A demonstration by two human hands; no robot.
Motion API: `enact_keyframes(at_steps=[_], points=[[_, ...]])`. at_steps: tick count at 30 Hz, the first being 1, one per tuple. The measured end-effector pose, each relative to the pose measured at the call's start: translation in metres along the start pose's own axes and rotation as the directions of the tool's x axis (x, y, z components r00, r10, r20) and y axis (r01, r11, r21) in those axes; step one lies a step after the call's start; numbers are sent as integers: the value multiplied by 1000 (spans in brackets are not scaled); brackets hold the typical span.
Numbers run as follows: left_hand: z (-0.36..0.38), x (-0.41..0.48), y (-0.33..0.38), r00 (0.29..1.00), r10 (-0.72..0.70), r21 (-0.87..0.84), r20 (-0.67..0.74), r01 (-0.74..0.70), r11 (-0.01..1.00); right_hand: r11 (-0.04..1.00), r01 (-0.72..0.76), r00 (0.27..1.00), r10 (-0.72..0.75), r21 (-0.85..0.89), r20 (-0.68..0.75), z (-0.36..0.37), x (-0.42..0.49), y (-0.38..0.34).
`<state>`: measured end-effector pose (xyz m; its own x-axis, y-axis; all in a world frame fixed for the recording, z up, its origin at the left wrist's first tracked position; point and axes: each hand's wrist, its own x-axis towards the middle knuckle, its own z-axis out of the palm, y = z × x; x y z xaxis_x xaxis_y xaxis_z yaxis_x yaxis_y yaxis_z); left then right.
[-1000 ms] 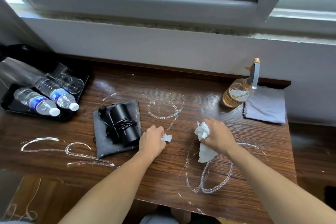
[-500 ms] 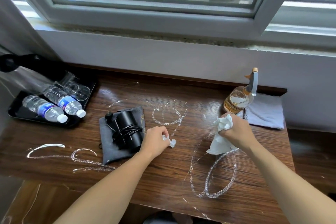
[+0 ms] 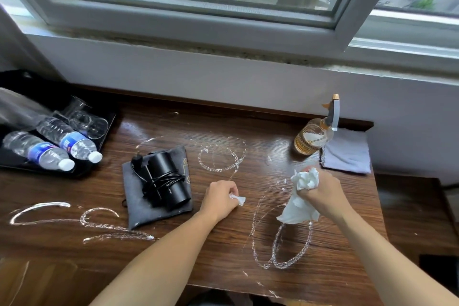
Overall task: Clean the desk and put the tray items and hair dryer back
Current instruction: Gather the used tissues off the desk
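Observation:
White foam streaks [image 3: 280,241] loop across the brown wooden desk [image 3: 223,268]. My right hand [image 3: 320,194] grips a crumpled white tissue [image 3: 301,196] just above the desk, right of centre. My left hand [image 3: 218,197] pinches a small tissue scrap [image 3: 238,198] on the desk beside the black hair dryer [image 3: 166,181], which lies with its cord wound round it on a grey pouch [image 3: 149,213]. At the far left a black tray [image 3: 105,131] holds two water bottles [image 3: 69,143] lying down and glasses [image 3: 87,123].
An amber spray bottle [image 3: 314,138] stands at the back right next to a folded grey cloth [image 3: 347,151]. A white wall and window sill run behind the desk. More foam streaks [image 3: 62,213] lie at the front left.
My right hand with the tissue has moved away from me and to the right, towards the spray bottle. My left hand has stayed beside the hair dryer with its scrap.

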<state>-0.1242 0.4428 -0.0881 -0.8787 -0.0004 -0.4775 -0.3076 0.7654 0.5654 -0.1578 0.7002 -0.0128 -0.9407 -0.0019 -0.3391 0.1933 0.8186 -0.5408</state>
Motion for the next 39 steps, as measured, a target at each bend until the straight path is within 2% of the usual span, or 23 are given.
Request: enact_keyframes(at_steps=[3,7,14,19,27,33,37,39], points=[[-5,-5,8,1000,5,-175,-7,-6,985,997,-10,1000,9,76,15,8,-9,-16],[-15,-21,21,998,58,-265,-13,-59,962,987,-1,999,-4,158,34,20,-15,-42],[-35,-53,29,998,56,-325,-37,-65,944,990,106,987,-116,89,109,38,-32,-76],[-47,-69,39,997,66,-334,-30,-73,940,984,126,986,-138,129,88,49,-45,-91],[-29,-61,58,982,177,-305,74,-147,941,976,-10,1000,6,216,15,33,-62,-71],[5,-62,115,918,339,-322,205,-264,909,947,-96,993,112,308,-35,-11,-82,-18],[39,-79,172,804,471,-438,362,-299,848,924,-175,970,221,340,-101,-43,-105,45],[64,-91,200,760,520,-408,390,-364,838,912,-222,945,289,345,-154,-58,-121,79]])
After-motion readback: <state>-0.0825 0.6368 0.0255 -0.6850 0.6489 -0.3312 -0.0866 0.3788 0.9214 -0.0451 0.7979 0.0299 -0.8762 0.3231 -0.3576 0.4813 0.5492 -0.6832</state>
